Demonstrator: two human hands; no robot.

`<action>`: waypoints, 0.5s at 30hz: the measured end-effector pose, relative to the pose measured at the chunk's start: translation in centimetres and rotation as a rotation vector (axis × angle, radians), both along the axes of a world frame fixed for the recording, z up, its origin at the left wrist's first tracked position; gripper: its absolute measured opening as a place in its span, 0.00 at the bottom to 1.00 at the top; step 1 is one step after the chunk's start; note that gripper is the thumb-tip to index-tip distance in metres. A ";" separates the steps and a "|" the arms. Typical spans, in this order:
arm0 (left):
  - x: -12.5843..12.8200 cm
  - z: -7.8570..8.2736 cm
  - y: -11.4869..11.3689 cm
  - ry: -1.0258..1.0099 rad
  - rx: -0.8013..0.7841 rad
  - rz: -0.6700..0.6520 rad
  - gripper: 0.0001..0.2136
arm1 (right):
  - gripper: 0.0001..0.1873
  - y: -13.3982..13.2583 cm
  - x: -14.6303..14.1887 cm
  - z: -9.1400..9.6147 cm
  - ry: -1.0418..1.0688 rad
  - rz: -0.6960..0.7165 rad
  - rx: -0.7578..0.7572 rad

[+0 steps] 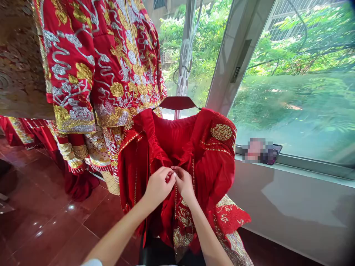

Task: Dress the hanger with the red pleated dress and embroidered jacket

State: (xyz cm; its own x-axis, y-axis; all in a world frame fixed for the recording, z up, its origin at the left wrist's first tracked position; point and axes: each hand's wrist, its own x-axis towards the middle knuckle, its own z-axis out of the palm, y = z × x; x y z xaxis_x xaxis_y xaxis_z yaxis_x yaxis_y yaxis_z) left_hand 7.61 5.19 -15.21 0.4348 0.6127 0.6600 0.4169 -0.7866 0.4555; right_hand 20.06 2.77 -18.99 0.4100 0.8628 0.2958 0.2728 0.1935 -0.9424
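Note:
A red velvet dress (pixel 216 173) with gold beading hangs in front of me on a dark red hanger (pixel 177 103). At the middle of its neckline my left hand (pixel 161 183) and my right hand (pixel 183 181) meet, fingertips pinched together on the front edge of the fabric. Whether they hold a button, hook or just cloth is hidden by the fingers. A round gold emblem (pixel 221 131) decorates the shoulder on the right. Below my hands the front panel (pixel 183 231) carries gold embroidery.
Embroidered red jackets (pixel 122 66) hang close on the left above a tiled floor (pixel 52 218). Windows (pixel 294 92) fill the right side, and a phone (pixel 271 153) leans on the sill beside a blurred patch. A white wall (pixel 280 199) runs below.

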 end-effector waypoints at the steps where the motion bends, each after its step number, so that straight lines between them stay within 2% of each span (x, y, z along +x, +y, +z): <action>1: 0.8 -2.0 0.0 -0.056 -0.156 0.019 0.08 | 0.15 0.5 0.1 -0.5 -0.024 -0.067 0.022; 3: 2.1 -5.2 0.8 -0.163 -0.308 0.109 0.14 | 0.20 1.5 0.1 -1.7 -0.096 -0.164 0.030; 5: 2.6 -7.0 1.9 -0.244 -0.320 0.204 0.21 | 0.25 2.4 0.0 -3.0 -0.148 -0.195 0.001; 9: 2.0 -8.7 3.5 -0.245 -0.302 0.217 0.27 | 0.28 3.8 -0.8 -6.0 -0.163 -0.098 -0.061; 12: 1.7 -9.8 4.0 -0.228 -0.292 0.205 0.26 | 0.26 4.4 -1.6 -7.5 -0.122 -0.031 -0.080; 15: 2.2 -10.8 4.9 -0.218 -0.327 0.215 0.22 | 0.25 4.5 -2.0 -8.2 -0.087 -0.036 -0.069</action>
